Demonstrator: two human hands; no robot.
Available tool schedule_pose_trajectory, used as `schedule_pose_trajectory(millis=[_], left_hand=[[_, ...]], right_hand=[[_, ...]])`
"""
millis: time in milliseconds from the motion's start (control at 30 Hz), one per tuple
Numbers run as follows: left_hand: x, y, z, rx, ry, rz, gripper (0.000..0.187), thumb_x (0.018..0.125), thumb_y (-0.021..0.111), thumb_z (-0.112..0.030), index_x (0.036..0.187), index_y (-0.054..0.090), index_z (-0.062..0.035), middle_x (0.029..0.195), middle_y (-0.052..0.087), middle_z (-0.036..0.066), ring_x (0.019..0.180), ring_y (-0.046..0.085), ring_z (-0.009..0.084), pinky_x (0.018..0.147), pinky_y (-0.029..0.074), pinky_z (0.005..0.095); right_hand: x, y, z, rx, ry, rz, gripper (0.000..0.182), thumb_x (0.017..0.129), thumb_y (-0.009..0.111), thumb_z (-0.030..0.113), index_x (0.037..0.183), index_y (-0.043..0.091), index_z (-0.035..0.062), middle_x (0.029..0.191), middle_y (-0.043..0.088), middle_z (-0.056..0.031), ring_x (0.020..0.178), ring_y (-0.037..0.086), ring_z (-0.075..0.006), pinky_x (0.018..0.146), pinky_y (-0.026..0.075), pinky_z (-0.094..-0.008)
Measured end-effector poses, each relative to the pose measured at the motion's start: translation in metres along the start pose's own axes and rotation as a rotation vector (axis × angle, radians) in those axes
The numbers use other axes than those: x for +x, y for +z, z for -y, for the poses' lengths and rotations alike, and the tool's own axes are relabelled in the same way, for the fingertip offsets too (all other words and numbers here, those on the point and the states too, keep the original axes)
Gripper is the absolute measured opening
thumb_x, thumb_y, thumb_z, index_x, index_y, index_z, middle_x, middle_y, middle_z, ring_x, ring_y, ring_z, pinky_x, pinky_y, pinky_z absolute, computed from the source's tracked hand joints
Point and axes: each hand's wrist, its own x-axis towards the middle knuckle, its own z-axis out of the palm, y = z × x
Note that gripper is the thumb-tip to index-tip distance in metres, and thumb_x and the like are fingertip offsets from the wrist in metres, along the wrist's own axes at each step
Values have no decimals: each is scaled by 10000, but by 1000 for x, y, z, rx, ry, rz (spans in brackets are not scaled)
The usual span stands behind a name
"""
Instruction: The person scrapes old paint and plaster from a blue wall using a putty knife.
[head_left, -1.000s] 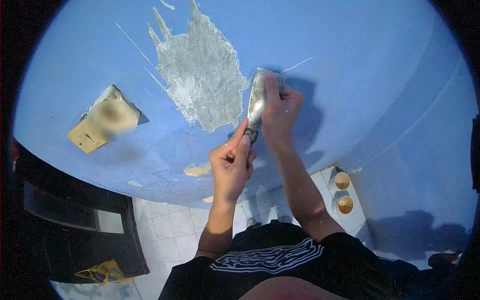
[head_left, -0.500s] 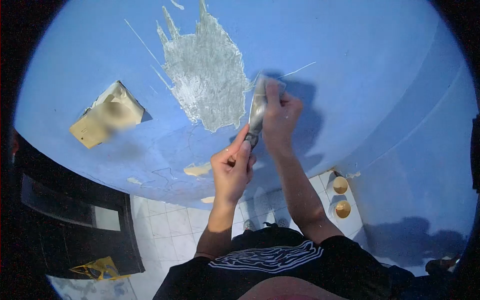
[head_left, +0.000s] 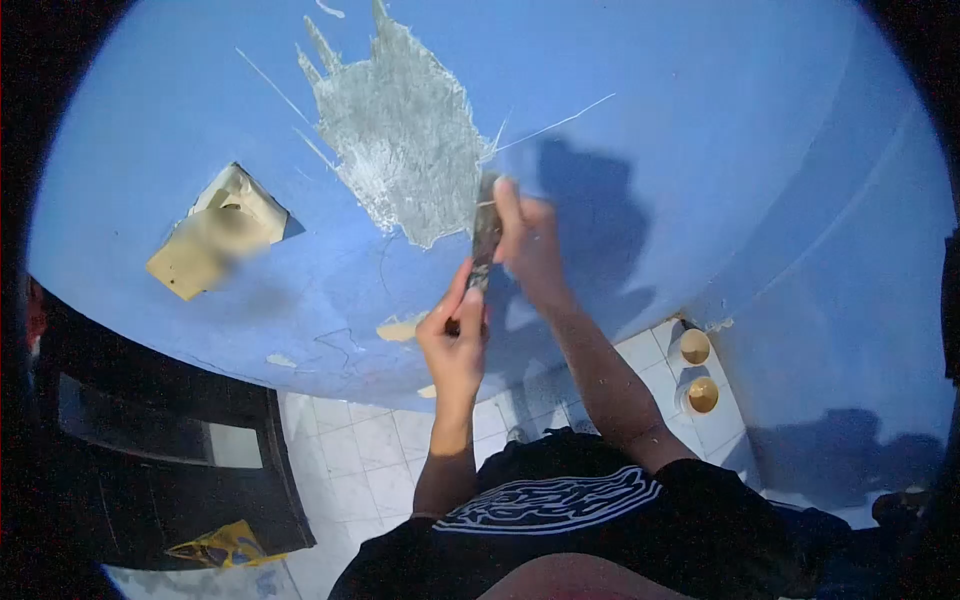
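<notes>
My left hand is closed around the handle end of a putty knife, which points up along the blue wall. Higher up, my right hand grips the blade, its thumb or finger laid along the metal near the tip. From this angle the blade looks narrow, and it overlaps the lower right edge of a rough grey-white filler patch. Thin pale lines run outward from the patch on both sides.
A tan box-like piece juts from the wall at left. Bare patches and cracks mark the lower wall. Two tubs stand on the white tiled floor at right. A yellow bag lies lower left, near dark furniture.
Both hands have brought the putty knife left and slightly down, toward the patch's edge. Its blade has turned from broad side to narrow. The view has shifted a little.
</notes>
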Motion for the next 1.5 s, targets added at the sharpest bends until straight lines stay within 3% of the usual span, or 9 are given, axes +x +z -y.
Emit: schedule_pose_trajectory(millis=[67, 233, 333, 433, 533, 1033, 1233, 1400, 1500], left_hand=[[-13, -11, -2, 5, 72, 5, 405, 973, 552, -70, 1377, 554, -45, 742, 551, -35, 584, 429, 25, 499, 333, 184], [-25, -33, -25, -67, 89, 76, 469, 972, 477, -22, 1441, 459, -12, 873, 586, 11, 619, 470, 39, 473, 349, 181], [-21, -40, -23, -53, 107, 45, 442, 971, 490, -26, 1412, 485, 9, 757, 569, 2, 570, 468, 40, 444, 331, 184], [-10, -31, -34, 77, 94, -3, 286, 957, 526, -25, 1215, 633, 40, 632, 529, -24, 531, 453, 37, 454, 326, 201], [5, -21, -40, 253, 314, -84, 142, 931, 569, -6, 934, 697, 55, 645, 550, -19, 568, 447, 28, 518, 344, 214], [-5, -17, -44, 334, 468, -45, 238, 951, 559, -37, 1139, 653, 73, 692, 583, 17, 562, 502, 61, 516, 387, 221], [9, -22, -49, 64, 186, 97, 141, 977, 536, -73, 966, 633, 27, 697, 570, -6, 509, 488, 52, 423, 333, 207], [-14, -24, -58, -744, -169, 130, 264, 932, 498, -12, 1190, 541, 25, 824, 538, 142, 458, 364, 72, 378, 284, 197], [2, -14, -61, -904, -309, 98, 276, 942, 487, -22, 1213, 530, -2, 768, 481, 100, 452, 353, 86, 359, 284, 206]], right_hand=[[-7, -6, 2, -141, 76, 261, 593, 1017, 480, 399, 565, 547, 20, 481, 489, -31, 487, 474, -85, 463, 368, -294], [-24, -6, 27, -575, -250, 234, 387, 932, 627, 234, 602, 564, 41, 495, 482, -64, 458, 510, -148, 481, 397, -357], [-22, 11, 40, -380, -1040, 97, 179, 805, 728, 149, 722, 588, 76, 679, 581, -53, 595, 561, -202, 598, 411, -353], [-3, 48, 60, -231, -1292, 361, 271, 825, 731, 320, 752, 618, 85, 669, 615, -72, 645, 614, -253, 658, 448, -377], [19, 60, 55, -318, -1273, 624, 375, 813, 738, 352, 639, 546, 81, 623, 525, -69, 603, 513, -264, 613, 411, -375], [33, 47, 59, -471, -1073, 791, 544, 854, 672, 474, 517, 514, 78, 486, 468, -85, 486, 511, -290, 508, 415, -398], [41, 47, 60, -552, -1176, 774, 542, 876, 659, 445, 503, 515, 78, 489, 507, -87, 473, 529, -289, 502, 430, -386], [37, 51, 63, -528, -1091, 809, 538, 880, 657, 438, 500, 535, 78, 485, 513, -83, 476, 542, -283, 513, 449, -382], [38, 47, 66, -535, -1096, 815, 527, 881, 655, 438, 509, 559, 77, 490, 526, -81, 486, 553, -283, 519, 456, -382]])
